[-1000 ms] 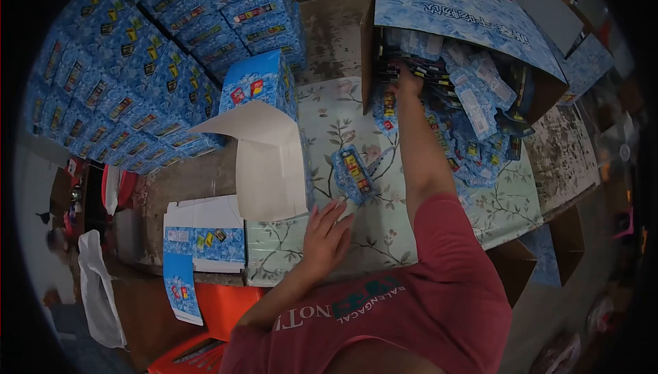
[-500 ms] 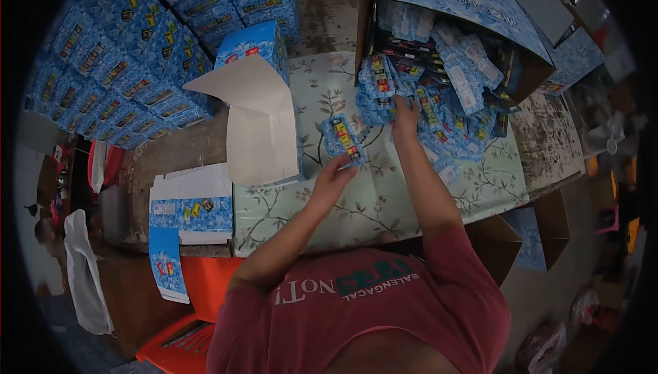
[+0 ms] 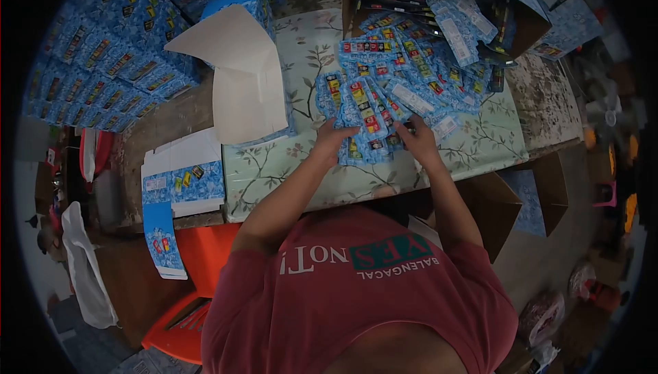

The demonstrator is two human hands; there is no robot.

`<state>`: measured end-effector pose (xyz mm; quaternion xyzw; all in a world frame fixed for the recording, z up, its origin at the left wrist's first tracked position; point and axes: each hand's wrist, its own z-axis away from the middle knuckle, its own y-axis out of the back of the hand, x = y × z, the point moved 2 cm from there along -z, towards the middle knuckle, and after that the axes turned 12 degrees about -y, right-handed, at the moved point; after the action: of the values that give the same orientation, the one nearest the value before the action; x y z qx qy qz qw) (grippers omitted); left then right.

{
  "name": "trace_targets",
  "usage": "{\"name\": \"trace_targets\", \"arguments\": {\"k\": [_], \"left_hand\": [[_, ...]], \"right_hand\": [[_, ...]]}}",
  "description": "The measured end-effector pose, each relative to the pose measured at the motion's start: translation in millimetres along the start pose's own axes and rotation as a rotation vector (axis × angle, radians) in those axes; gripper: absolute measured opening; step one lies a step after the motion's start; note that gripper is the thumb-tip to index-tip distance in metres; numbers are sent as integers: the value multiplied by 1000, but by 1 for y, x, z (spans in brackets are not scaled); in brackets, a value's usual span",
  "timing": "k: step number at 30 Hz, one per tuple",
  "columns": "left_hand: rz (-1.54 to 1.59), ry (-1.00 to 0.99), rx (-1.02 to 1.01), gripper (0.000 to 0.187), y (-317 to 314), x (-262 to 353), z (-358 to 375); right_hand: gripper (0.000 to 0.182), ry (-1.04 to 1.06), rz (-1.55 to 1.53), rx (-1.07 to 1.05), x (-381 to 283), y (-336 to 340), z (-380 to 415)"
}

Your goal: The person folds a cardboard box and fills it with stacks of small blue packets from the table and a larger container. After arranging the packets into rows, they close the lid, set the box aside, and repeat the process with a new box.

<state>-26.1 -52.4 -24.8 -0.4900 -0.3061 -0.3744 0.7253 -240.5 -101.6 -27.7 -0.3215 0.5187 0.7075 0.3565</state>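
Between my hands, on the flowered tablecloth, lies a loose heap of long blue blister-style packets [image 3: 370,110] with red and yellow labels. My left hand [image 3: 332,142] is at the heap's left edge, its thumb stretched over the nearest packets and its fingers apart. On the opposite side, my right hand [image 3: 419,142] touches the packets with thumb and fingers spread. Both hands look open around the bunch; the fingertips are partly hidden among the packets. More packets spill from a large carton [image 3: 531,28] lying on its side behind the heap.
An open printed box [image 3: 248,100] with raised pale flaps stands left of the heap. A flattened carton [image 3: 184,182] lies near the front edge. Stacked blue boxes [image 3: 103,45] fill the back left. An orange chair [image 3: 205,257] stands below the table.
My left hand has gone from holding one packet to resting beside several. My right hand has come back from the carton towards me, and packets now lie bunched between both hands.
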Motion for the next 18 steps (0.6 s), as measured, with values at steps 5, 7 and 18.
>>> {"name": "trace_targets", "arguments": {"k": [5,7,18], "left_hand": [[-6,-41,8,42,-1,15,3],[7,-28,-19,41,8,19,-1],[-95,-32,-97,48,15,18,-6]], "right_hand": [[30,-77,-159,-290,-16,-33,16],[30,-15,-37,-329,-24,-35,18],[46,72,197,-133,-20,-53,-8]]}}
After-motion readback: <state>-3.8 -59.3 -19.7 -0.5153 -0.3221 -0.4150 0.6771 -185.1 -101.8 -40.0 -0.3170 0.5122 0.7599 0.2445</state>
